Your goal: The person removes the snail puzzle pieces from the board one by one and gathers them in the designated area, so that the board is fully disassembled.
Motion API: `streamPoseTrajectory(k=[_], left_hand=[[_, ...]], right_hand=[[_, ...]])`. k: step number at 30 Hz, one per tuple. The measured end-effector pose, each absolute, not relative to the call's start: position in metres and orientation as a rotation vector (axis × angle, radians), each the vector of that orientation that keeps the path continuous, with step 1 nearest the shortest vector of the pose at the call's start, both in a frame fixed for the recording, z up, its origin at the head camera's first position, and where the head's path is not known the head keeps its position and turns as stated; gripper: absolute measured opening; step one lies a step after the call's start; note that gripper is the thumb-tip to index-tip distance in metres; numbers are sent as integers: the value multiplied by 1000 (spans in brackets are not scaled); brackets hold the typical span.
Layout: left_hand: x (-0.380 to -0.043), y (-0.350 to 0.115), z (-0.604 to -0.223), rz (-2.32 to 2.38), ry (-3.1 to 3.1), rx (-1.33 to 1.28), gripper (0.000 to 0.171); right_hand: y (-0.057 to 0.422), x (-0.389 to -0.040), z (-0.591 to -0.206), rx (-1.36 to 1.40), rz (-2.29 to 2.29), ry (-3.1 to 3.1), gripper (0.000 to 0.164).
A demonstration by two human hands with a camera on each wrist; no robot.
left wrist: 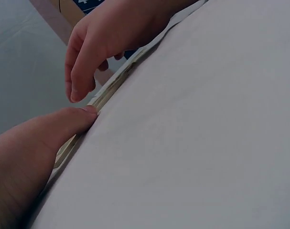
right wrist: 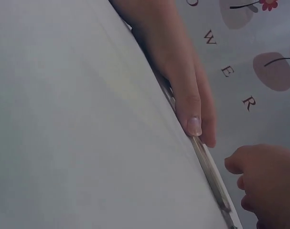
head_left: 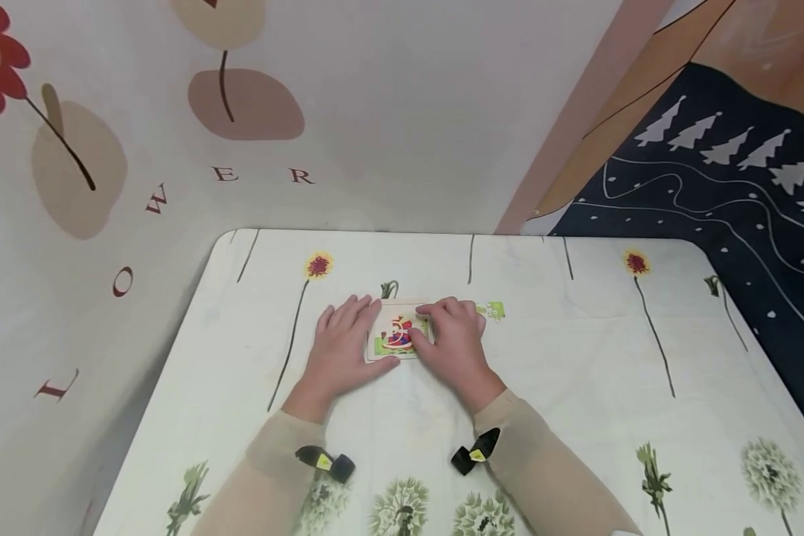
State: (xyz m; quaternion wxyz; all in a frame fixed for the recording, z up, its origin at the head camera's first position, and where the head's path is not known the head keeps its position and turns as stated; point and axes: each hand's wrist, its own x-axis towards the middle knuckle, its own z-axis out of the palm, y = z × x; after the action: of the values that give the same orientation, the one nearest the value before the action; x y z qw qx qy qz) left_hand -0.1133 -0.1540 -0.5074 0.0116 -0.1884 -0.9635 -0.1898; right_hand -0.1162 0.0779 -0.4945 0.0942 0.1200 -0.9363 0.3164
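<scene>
A small flat picture puzzle board (head_left: 380, 348) with a pale border and a red, blue and green picture lies on the white tablecloth. My left hand (head_left: 342, 346) rests at its left side, fingers straight and thumb stretched along the near edge. From the left wrist view, the left thumb (left wrist: 70, 121) presses on the board's edge. My right hand (head_left: 457, 344) is over the board's right side, thumb and forefinger bent and apart above the picture. Nothing shows between them; in the right wrist view the right hand (right wrist: 269, 179) hangs just above the board.
Small green puzzle pieces (head_left: 494, 310) lie just right of the right hand. The flower-print tablecloth (head_left: 563, 357) covers the table up to a pale wall (head_left: 402, 149) behind. A dark panel with printed trees (head_left: 717, 186) stands at the right.
</scene>
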Motion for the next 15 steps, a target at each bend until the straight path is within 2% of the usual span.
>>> streamPoseTrajectory(k=[15], left_hand=[[-112, -154, -506, -570, -3023, -578, 103]], right_hand=[[61, -119, -498, 440, 768, -2846, 35]])
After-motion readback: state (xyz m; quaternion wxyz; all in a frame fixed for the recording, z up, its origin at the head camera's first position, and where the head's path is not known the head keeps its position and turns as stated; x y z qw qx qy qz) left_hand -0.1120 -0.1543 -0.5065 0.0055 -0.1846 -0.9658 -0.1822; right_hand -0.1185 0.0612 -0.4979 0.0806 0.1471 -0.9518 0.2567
